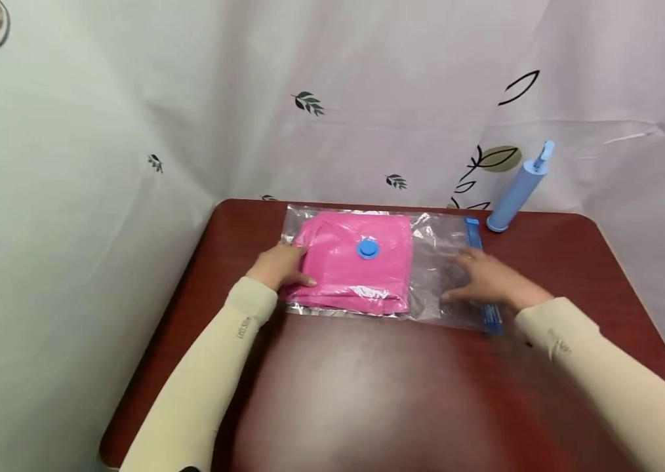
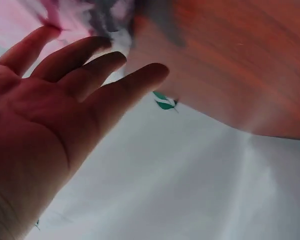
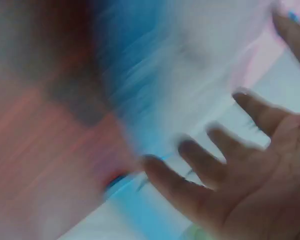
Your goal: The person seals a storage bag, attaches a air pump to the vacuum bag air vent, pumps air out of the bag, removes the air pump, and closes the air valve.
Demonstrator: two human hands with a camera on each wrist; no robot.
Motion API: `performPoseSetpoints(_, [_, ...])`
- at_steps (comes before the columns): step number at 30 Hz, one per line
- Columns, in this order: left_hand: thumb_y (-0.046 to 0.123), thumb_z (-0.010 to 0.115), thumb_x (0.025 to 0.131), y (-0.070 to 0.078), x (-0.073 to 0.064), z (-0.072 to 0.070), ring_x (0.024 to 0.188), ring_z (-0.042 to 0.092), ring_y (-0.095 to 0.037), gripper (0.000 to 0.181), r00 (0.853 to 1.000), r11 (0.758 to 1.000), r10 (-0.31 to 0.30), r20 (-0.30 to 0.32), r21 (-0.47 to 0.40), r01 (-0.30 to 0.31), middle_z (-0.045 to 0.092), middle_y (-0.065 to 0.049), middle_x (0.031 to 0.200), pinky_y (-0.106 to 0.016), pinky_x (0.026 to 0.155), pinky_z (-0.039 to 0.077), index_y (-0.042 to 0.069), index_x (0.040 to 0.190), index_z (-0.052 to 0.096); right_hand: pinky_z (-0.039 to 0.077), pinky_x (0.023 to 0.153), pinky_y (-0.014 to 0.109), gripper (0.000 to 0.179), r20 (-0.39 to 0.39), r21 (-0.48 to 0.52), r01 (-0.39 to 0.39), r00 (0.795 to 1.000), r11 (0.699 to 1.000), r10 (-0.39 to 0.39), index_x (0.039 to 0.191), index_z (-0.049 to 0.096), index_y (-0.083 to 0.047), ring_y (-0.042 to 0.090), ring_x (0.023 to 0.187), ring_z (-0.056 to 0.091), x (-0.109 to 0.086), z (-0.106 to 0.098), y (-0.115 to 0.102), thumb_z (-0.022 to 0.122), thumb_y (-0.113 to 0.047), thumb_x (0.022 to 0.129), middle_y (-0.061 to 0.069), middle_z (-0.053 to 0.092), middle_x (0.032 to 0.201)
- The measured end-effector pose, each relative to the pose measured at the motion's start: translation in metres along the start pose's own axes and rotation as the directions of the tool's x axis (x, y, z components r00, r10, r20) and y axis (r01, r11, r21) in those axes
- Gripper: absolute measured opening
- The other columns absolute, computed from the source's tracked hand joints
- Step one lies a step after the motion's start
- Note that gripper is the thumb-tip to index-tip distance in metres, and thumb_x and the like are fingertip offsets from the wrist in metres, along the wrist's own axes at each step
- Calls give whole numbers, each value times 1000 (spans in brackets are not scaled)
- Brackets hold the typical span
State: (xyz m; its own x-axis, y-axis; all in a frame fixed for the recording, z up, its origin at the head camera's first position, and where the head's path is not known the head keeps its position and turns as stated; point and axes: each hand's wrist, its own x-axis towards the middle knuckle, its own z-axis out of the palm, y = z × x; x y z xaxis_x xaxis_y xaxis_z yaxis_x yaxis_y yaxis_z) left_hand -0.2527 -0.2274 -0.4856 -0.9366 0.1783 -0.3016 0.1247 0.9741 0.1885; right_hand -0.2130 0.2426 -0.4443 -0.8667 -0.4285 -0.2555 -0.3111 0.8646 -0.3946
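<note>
Vacuum bag [image 1: 391, 262] lies flat on the far half of the surface [image 1: 368, 393], long side running left-right. Pink folded cloth [image 1: 356, 262] fills its left part, blue valve [image 1: 368, 248] on top of the cloth, blue zip strip [image 1: 482, 275] at the right end. Blue hand pump [image 1: 518, 190] stands apart at the back right, leaning on the curtain [image 1: 132, 131].

My left hand [image 1: 281, 265] lies flat on the bag's left edge against the cloth, fingers straight, gripping nothing. Wrist view agrees: palm [image 2: 45, 115] released, fingers extended. My right hand [image 1: 488, 278] lies flat on the clear plastic between cloth and zip strip, fingers spread and loose, holding nothing. Right wrist view is motion-blurred, but the fingers [image 3: 200, 165] read as spread.

Step in hand, as I judge it: flattening the bag and pushing air out.
- Keep the left palm as anchor so the cloth doesn't slide.
- Sweep with a flat right palm, not fingertips, to avoid creasing the film.
- Work from the cloth toward the strip.
- Don't press on the valve.

Both forearms come in low from the near edge, sleeves [image 1: 220, 367] down to the wrists, wrists roughly level with the bag.
</note>
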Motion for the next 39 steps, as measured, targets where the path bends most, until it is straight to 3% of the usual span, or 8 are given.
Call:
performPoseSetpoints(3, [61, 97, 85, 5, -4, -1, 111, 75, -32, 75, 999, 1000, 31, -14, 5, -31, 82, -13, 119, -59, 103, 65, 11, 136, 74, 51, 115, 82, 109, 59, -64, 81, 995, 995, -77, 169, 52, -10, 70, 155, 45, -1, 17, -34, 97, -60, 84, 40, 39, 176])
performPoseSetpoints(8, [52, 95, 92, 29, -19, -34, 140, 70, -40, 97, 999, 998, 41, 29, -44, -40, 71, -23, 153, -58, 125, 56, 9, 168, 53, 54, 114, 79, 101, 47, -91, 124, 992, 988, -120, 173, 48, -19, 66, 153, 50, -4, 25, -40, 90, -61, 91, 38, 44, 174])
performPoseSetpoints(11, [54, 99, 86, 37, 2, -44, 161, 53, -44, 115, 996, 995, 80, 36, -67, -77, 49, -26, 177, -59, 135, 44, 16, 178, 40, 52, 111, 84, 94, 1, -131, 96, 995, 987, -97, 173, 49, -22, 69, 152, 49, -14, 12, -30, 86, -61, 96, 36, 42, 175])
performPoseSetpoints(14, [64, 102, 76, 36, 36, -34, 169, 39, -51, 130, 993, 993, 100, 60, -74, -95, 29, -28, 186, -66, 138, 38, 23, 180, 35, 51, 107, 89, 90, -10, -177, 76, 997, 981, -79, 173, 50, -24, 75, 151, 45, -19, 6, -24, 83, -60, 98, 35, 42, 176])
performPoseSetpoints(17, [68, 103, 70, 23, 50, -24, 169, 34, -57, 136, 996, 996, 67, 64, -63, -63, 28, -26, 187, -71, 136, 38, 25, 180, 35, 50, 109, 89, 90, 2, -171, 98, 995, 980, -99, 173, 50, -22, 77, 151, 43, -10, 11, -29, 84, -58, 98, 34, 41, 177])
performPoseSetpoints(26, [57, 102, 79, 0, -7, -33, 167, 42, -51, 125, 998, 999, 23, 60, -40, -21, 41, -30, 180, -68, 132, 45, 12, 177, 40, 54, 114, 80, 94, 20, -131, 147, 989, 980, -146, 173, 50, -21, 72, 152, 48, 15, 36, -53, 89, -55, 95, 31, 44, 177])
performPoseSetpoints(32, [60, 103, 76, -20, 3, -15, 166, 45, -49, 127, 999, 998, 41, 28, -56, -39, 45, -28, 178, -65, 133, 46, 11, 176, 41, 51, 118, 81, 93, 5, -135, 172, 985, 976, -173, 172, 52, -19, 72, 151, 49, 17, 39, -58, 90, -53, 94, 31, 46, 176])
performPoseSetpoints(39, [56, 104, 76, -19, 8, -3, 171, 37, -47, 128, 998, 995, 20, 59, -97, -14, 37, -25, 183, -63, 138, 40, 14, 178, 39, 53, 116, 79, 94, 12, -139, 165, 986, 976, -165, 171, 53, -19, 72, 147, 53, 8, 48, -55, 91, -53, 92, 30, 48, 175])
